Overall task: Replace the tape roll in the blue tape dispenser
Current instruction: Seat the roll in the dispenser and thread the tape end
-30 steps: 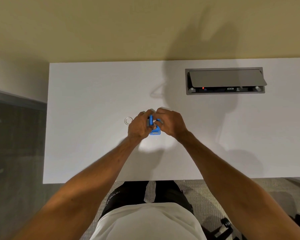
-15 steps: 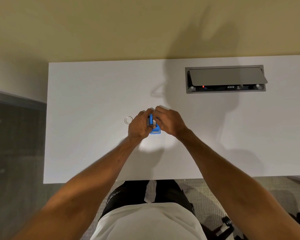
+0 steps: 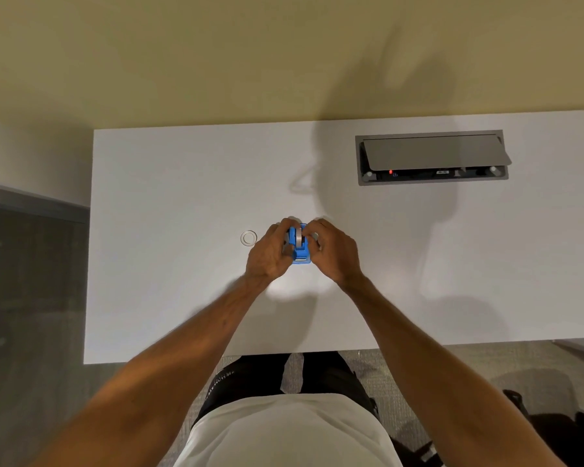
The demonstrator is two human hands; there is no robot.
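The blue tape dispenser [image 3: 300, 252] stands on the white table [image 3: 169, 197], between both my hands. A pale tape roll [image 3: 298, 236] sits edge-up in its top. My left hand [image 3: 268, 254] wraps the dispenser's left side. My right hand [image 3: 334, 251] is at its right side, with fingertips pinched at the roll. A small clear ring [image 3: 249, 237], an empty tape core, lies flat on the table just left of my left hand.
A grey cable box [image 3: 432, 158] with its lid raised is set into the table at the back right. The table's near edge runs in front of my body. Dark floor lies to the left, and a chair base shows at the bottom right.
The tape roll now shows more plainly in the top of the dispenser. My right fingers have shifted slightly on it. Both hands stay in the same spot.
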